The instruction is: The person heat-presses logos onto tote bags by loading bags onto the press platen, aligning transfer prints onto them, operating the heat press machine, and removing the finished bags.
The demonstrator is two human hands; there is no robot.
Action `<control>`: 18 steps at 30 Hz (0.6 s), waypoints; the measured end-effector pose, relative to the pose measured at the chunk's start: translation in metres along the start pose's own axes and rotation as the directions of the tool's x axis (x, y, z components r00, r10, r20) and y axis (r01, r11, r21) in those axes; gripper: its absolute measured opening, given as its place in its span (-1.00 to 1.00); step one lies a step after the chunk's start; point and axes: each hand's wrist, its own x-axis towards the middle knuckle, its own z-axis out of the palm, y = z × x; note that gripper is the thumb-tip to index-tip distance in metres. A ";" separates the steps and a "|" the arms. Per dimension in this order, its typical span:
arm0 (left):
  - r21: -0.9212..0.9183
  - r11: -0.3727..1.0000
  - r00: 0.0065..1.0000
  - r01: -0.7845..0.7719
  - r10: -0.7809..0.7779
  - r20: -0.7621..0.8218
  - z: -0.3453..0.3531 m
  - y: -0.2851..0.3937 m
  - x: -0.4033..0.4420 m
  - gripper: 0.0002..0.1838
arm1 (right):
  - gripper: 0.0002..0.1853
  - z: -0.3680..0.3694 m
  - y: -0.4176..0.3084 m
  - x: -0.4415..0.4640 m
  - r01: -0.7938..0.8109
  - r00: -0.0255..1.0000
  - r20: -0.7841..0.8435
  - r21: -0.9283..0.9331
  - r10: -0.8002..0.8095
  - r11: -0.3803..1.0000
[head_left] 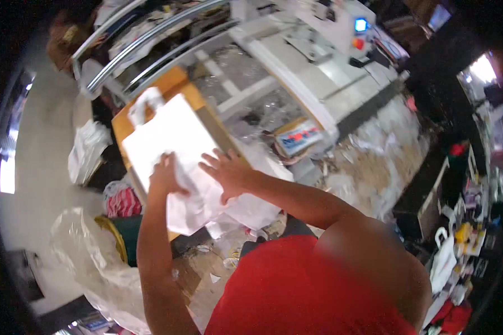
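A white bag (170, 131) with loop handles lies spread over a wooden board (209, 117). Both palms face down on it. My left hand (169, 177) rests on the bag's middle, its fingers stretched forward and slightly blurred. To its right, my right hand (229, 172) lies with fingers spread near the bag's side edge. Below the hands, the white material is rumpled and hangs toward my red shirt. Neither hand grasps anything visible.
A machine with a lit blue screen (361, 24) and metal rails (151, 44) stands beyond the board. A printed packet (299, 137) sits right of the bag. Plastic scraps litter the floor (369, 162). A large clear plastic bag (86, 262) lies at left. Another person (67, 39) is at upper left.
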 end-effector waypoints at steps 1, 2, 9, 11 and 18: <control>-0.012 1.000 1.000 0.015 -0.014 0.025 -0.013 0.012 -0.010 0.63 | 0.09 0.005 0.011 -0.021 0.027 0.986 -0.168 0.141 -0.003 0.990; -0.011 0.999 0.997 0.052 -0.051 0.061 -0.020 0.019 -0.015 0.64 | 0.09 0.016 0.029 -0.042 0.010 0.987 -0.162 0.158 0.015 0.987; -0.194 0.978 0.956 -0.080 0.020 -0.292 -0.059 0.069 -0.053 0.02 | -0.85 0.211 0.284 -0.164 -0.469 0.666 -0.270 0.572 0.695 0.672; -0.551 0.823 0.991 -0.134 0.100 -0.091 -0.056 0.120 -0.079 -0.24 | -0.81 0.250 0.346 -0.161 -0.587 0.709 -0.150 0.415 0.689 0.695; -0.715 0.450 0.673 0.536 0.284 0.683 0.123 0.263 -0.134 -0.66 | -0.51 0.317 0.475 -0.095 -0.490 0.869 -0.107 -0.044 0.483 0.871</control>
